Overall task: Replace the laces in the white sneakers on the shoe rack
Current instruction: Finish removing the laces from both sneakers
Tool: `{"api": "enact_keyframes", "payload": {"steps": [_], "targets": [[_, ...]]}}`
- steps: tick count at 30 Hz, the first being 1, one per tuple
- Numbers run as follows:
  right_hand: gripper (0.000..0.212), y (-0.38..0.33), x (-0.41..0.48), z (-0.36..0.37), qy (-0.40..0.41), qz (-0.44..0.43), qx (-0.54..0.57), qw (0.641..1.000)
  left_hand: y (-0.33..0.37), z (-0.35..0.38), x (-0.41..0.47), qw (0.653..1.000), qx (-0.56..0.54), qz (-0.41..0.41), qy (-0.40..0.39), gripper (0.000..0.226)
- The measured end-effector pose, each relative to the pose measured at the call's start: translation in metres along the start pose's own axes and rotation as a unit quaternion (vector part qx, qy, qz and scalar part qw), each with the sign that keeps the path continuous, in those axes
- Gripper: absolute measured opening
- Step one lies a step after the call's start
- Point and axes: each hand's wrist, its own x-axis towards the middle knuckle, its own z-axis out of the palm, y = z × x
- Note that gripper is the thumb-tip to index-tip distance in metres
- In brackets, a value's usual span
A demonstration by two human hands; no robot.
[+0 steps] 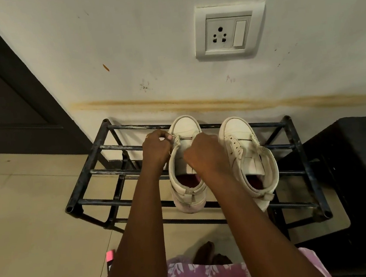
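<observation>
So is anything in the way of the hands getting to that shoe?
No. Both hands are already on the left sneaker: the left hand pinches at its eyelets and the right hand rests over the tongue. Nothing visible lies between.

White wall socket (229, 32) with a switch on a stained cream wall (146, 52), dark door (3, 94) at left, beige tiled floor (28, 222), black cabinet (362, 176) at right, pink object (109, 256) on floor

The right hand (204, 156) covers the left sneaker's (186, 167) right eyelets and part of its tongue. Any lace in the left hand's (156, 150) closed grip is too small to tell.
</observation>
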Motion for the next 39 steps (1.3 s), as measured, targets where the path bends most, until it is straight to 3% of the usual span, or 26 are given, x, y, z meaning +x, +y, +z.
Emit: {"api": "enact_keyframes", "payload": {"steps": [6,12,16,19,22,25,27,30,33,36,39], "targets": [[0.026,0.001,-0.009,0.002,0.041,-0.047,-0.124,0.99,0.0,-0.003,0.003,0.981,-0.17,-0.098,-0.004,0.027],[0.025,0.0,-0.011,0.003,0.05,-0.052,-0.153,0.986,0.0,-0.032,0.011,0.944,-0.288,-0.135,0.086,0.025],[0.025,0.0,-0.013,0.002,0.053,-0.039,-0.143,0.987,-0.001,-0.067,0.011,0.883,-0.421,-0.123,0.164,0.022],[0.026,0.0,-0.014,0.003,0.059,-0.036,-0.137,0.988,-0.012,-0.102,0.013,0.818,-0.51,-0.117,0.237,0.033],[0.027,0.0,-0.015,0.002,0.062,-0.035,-0.128,0.989,-0.017,-0.122,0.008,0.782,-0.535,-0.111,0.302,0.037],[0.026,0.0,-0.016,0.001,0.061,-0.032,-0.122,0.99,-0.011,-0.118,0.003,0.793,-0.501,-0.062,0.339,0.019],[0.026,0.0,-0.016,0.0,0.06,-0.024,-0.115,0.991,-0.007,-0.109,0.006,0.842,-0.439,-0.016,0.315,0.016],[0.026,0.0,-0.016,0.0,0.061,-0.02,-0.112,0.992,-0.002,-0.085,0.007,0.94,-0.256,0.04,0.221,0.017],[0.026,0.0,-0.017,-0.001,0.064,-0.011,-0.108,0.992,0.004,-0.054,0.004,0.989,-0.076,0.1,0.078,0.027],[0.026,0.0,-0.016,0.0,0.067,-0.007,-0.113,0.991,-0.004,-0.023,0.01,0.981,0.145,0.124,-0.043,0.029],[0.026,0.0,-0.013,0.004,0.075,-0.003,-0.113,0.991,-0.006,-0.003,0.007,0.968,0.207,0.126,-0.063,0.028]]}}
